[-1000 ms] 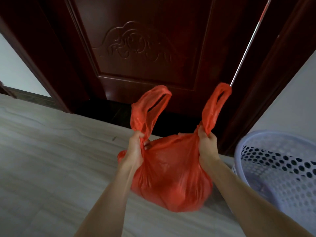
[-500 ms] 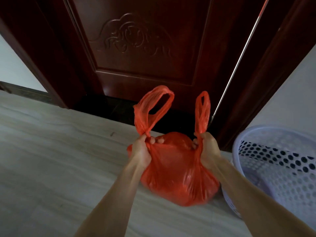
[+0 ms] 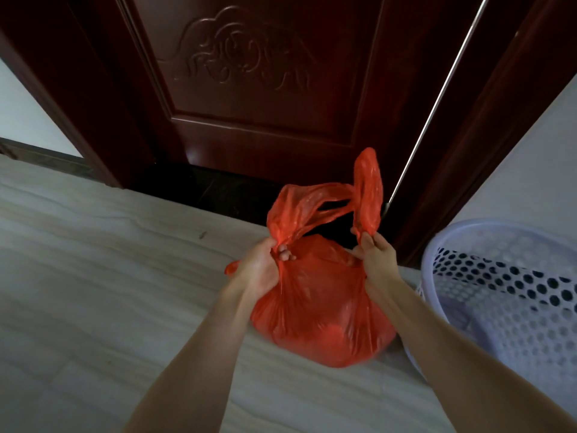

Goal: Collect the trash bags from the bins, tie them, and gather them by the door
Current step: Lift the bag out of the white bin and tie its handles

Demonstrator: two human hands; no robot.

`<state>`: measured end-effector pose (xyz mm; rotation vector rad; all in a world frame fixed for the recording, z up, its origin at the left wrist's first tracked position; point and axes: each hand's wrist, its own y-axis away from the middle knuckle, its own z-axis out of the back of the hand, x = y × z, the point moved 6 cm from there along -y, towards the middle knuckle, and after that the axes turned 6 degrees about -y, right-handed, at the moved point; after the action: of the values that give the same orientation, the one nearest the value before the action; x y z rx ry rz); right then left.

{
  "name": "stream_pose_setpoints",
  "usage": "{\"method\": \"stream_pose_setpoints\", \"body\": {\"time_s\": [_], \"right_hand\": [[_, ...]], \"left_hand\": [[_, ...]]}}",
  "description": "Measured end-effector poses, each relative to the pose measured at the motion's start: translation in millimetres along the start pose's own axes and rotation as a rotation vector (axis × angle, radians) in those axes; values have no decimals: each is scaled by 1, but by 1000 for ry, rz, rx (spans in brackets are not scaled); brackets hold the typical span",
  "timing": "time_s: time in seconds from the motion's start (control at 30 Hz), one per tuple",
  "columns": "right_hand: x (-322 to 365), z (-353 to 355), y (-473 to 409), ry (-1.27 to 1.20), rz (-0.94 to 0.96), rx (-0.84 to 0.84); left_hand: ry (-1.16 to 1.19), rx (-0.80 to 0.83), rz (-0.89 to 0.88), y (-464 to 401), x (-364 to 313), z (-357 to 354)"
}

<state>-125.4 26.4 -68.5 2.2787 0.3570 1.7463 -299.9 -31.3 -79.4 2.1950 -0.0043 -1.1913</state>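
I am holding the red trash bag [image 3: 321, 310] over the floor [image 3: 93, 276], just near of the dark door [image 3: 249, 89], with the perforated bin [image 3: 505, 276] at its right. My left hand [image 3: 259, 270] is pinching the left handle loop [image 3: 299, 207], which is leaning rightward toward the right handle loop [image 3: 368, 192] pinched upright by my right hand [image 3: 374, 254]. The 2 loops are meeting above the bag's mouth, so I judge the crossing for the knot is next.

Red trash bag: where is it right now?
In the head view the red trash bag sits centre-right, held by its handles in the left hand and right hand, before the dark wooden door, left of the white perforated basket.
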Motion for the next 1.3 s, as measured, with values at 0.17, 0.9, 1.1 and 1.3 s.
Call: {"method": "stream_pose_setpoints", "body": {"time_s": [0.17, 0.9, 1.1, 1.3], "right_hand": [[-5, -16, 5, -62, -156, 97], [3, -21, 23, -134, -228, 373], [19, -13, 12, 260, 116, 328], [24, 2, -2, 263, 203, 27]], "left_hand": [[117, -172, -15, -8, 5, 9], [-370, -317, -364, 20, -11, -17], [-500, -326, -493, 26, -29, -4], [-725, -164, -565, 18, -29, -10]]}}
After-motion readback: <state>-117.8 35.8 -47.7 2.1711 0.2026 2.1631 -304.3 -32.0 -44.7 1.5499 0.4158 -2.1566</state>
